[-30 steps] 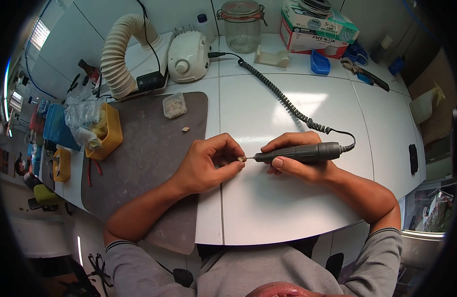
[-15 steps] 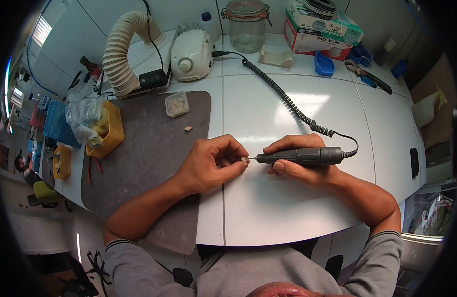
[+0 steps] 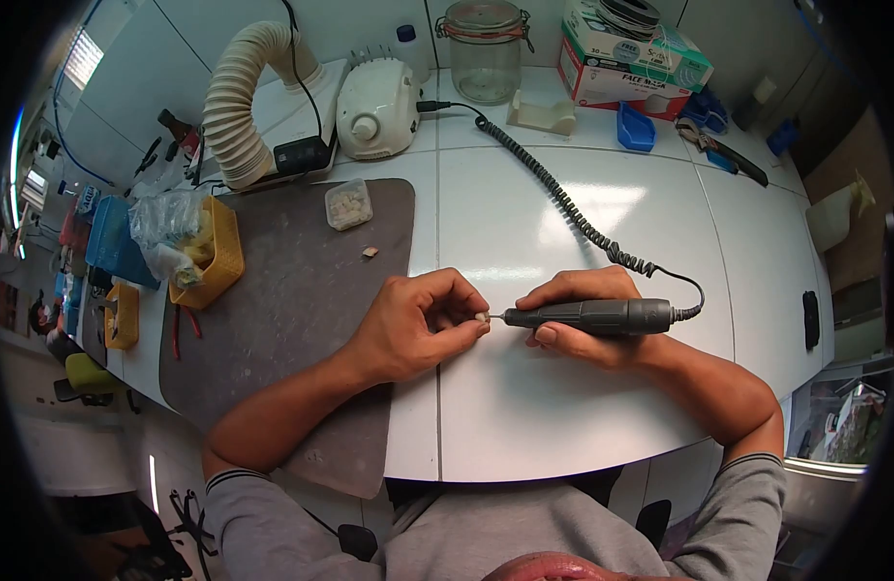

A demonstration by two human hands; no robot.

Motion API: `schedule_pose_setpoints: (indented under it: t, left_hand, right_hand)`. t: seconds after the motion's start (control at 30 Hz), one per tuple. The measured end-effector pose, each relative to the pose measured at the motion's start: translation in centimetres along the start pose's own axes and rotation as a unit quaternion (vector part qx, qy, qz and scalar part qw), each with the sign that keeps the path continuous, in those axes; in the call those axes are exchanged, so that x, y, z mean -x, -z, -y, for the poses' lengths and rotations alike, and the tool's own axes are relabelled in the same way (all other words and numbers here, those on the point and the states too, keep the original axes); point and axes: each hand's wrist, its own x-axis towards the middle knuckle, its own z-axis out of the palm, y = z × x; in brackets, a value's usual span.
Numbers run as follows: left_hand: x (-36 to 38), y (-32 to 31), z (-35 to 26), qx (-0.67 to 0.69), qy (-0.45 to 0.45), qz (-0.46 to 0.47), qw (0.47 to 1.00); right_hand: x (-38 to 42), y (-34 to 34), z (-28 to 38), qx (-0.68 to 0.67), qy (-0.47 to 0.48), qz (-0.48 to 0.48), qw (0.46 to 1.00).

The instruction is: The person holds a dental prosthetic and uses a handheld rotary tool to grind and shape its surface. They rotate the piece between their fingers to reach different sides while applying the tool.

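Note:
My left hand (image 3: 408, 329) is closed in a pinch on a small off-white, tooth-like piece (image 3: 482, 317) held between thumb and fingertips. Wrapped round a dark grey rotary handpiece (image 3: 602, 316), my right hand (image 3: 594, 351) keeps it nearly level, its tip toward the left. The thin metal bur (image 3: 497, 317) reaches the piece; whether it presses on it is too small to tell. A coiled black cord (image 3: 554, 184) runs from the handpiece to the cream control unit (image 3: 377, 108). On the grey mat (image 3: 292, 290) lie a small tan chip (image 3: 370, 252) and a clear tub (image 3: 348, 205) of pale pieces.
A ribbed suction hose (image 3: 232, 116) stands at the back left. Yellow baskets (image 3: 224, 261) and red-handled pliers (image 3: 194, 322) sit on the left. Along the back are a glass jar (image 3: 483, 68), face mask boxes (image 3: 626, 82), a blue tray (image 3: 636, 128) and a knife (image 3: 738, 163).
Both hands have shifted very slightly down in view, with the handpiece and the small piece still in their grip. The handpiece lies a little more level.

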Motion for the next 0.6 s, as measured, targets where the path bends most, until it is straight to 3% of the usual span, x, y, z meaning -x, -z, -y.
schedule_pose_setpoints:
  t: [0.17, 0.6]
  left_hand:
    - [-0.06, 0.34, -0.32, 0.002, 0.022, 0.019, 1.000]
    - [-0.10, 0.23, -0.16, -0.004, 0.008, 0.006, 1.000]
  right_hand:
    - [0.08, 0.19, 0.43, -0.021, -0.061, -0.003, 0.998]
    - [-0.06, 0.06, 0.10, 0.019, 0.009, -0.002, 1.000]
